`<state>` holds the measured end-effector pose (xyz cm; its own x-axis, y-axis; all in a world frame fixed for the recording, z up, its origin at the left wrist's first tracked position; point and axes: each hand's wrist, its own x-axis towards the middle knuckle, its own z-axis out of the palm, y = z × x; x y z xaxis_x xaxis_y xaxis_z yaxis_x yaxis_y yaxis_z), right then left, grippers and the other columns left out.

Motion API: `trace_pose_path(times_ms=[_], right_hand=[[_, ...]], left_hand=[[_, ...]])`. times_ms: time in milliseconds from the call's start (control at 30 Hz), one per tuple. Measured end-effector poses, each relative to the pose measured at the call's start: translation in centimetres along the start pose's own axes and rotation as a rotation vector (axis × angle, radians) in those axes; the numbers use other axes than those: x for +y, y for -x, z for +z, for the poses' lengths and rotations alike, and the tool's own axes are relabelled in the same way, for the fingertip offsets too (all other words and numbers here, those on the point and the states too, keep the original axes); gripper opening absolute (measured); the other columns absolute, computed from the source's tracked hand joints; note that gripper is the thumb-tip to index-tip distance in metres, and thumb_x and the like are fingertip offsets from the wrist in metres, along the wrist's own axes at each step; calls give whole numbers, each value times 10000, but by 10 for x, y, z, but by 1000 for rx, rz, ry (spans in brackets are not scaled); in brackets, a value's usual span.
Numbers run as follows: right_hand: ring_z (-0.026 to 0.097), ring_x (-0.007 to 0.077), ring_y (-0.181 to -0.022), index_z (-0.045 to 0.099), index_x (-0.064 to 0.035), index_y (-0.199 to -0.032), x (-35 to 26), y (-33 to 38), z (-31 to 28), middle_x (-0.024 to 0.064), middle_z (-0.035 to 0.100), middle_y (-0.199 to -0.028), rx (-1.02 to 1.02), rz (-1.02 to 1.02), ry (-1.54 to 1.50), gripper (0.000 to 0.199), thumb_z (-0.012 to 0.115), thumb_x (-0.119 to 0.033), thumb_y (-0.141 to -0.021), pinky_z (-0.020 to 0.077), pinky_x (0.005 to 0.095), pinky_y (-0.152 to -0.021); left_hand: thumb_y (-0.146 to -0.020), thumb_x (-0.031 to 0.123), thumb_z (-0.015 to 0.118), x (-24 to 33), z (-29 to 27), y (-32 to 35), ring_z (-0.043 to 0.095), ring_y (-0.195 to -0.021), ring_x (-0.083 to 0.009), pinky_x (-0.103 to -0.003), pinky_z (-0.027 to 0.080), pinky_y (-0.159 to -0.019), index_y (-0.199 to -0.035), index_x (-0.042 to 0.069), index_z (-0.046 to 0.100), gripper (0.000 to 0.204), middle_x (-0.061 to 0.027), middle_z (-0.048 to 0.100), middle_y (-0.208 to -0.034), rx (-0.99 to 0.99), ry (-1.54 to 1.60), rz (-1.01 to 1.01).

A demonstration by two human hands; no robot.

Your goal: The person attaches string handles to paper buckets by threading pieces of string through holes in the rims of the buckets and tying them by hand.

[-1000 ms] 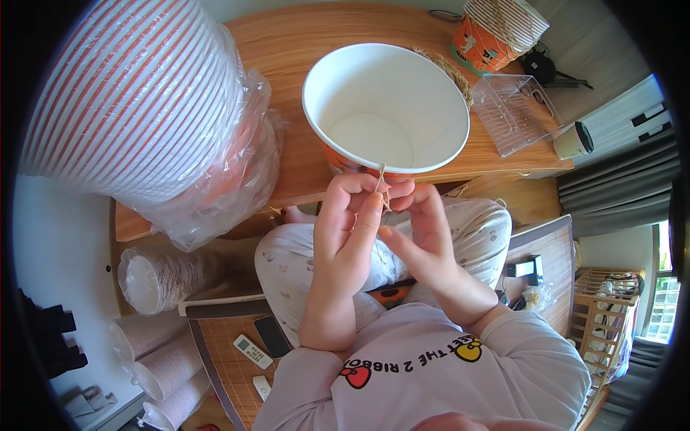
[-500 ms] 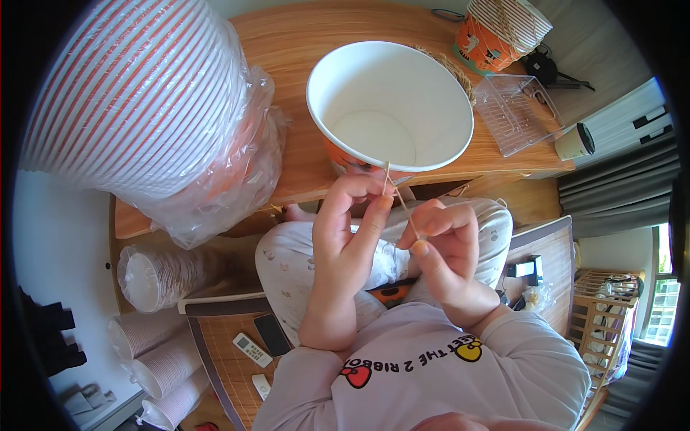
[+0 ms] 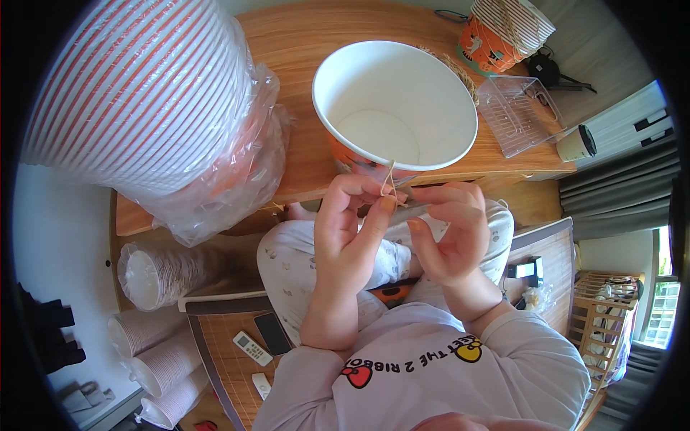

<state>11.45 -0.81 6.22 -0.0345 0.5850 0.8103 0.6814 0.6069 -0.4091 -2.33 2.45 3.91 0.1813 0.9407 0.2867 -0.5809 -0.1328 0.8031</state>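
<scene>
Head view: one string [image 3: 389, 188] pinched beside one bucket [image 3: 339, 152]

Two bare hands are seen at the near edge of one table [image 3: 287, 32]. By the left hand [image 3: 345, 230], one thin string is pinched between thumb and forefinger, its single loop raised in front of the bucket's near rim; whether it is fastened there cannot be told. By the right hand [image 3: 456, 233], nothing is seen to be gripped: its thumb and fingers are parted by a modest gap, and one string end is pointed towards them.

One white-lined bucket is stood on the table, just beyond the hands, its mouth tipped towards the camera. Behind its right side, one bundle of rope [image 3: 460, 75] is partly hidden; its strands cannot be counted.

To the left, one tall stack [image 3: 144, 100] is wrapped in clear plastic, well over a dozen rims being shown. At far right, one orange bucket stack [image 3: 489, 43], one clear tray [image 3: 507, 118] and one lidded cup [image 3: 573, 146] are placed. Below left, four wrapped rolls [image 3: 167, 366] are laid, with two remotes [image 3: 251, 348] and one phone [image 3: 273, 334] nearby on a mat [image 3: 223, 334].
</scene>
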Motion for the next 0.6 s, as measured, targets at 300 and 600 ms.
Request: trace_pose_path(times_ms=[300,600], right_hand=[[575,198,-767,548,-87,-936,7,-4,12,44,718,-941,63,-88,-17,400,796,48,-654,459,286,-655],[562,169,-750,551,-67,-938,3,-4,11,50,724,-898,41,74,-227,357,769,75,-693,453,269,-664]], left_hand=[[-915,-38,564,1,-1,1,568,-927,-107,-240,441,-832,-1049,10,525,148,-52,603,-999,8,54,-60],[-900,76,617,2,-8,1,488,-866,-97,-249,406,-797,-1060,2,568,183,-40,590,-993,-58,-68,90]])
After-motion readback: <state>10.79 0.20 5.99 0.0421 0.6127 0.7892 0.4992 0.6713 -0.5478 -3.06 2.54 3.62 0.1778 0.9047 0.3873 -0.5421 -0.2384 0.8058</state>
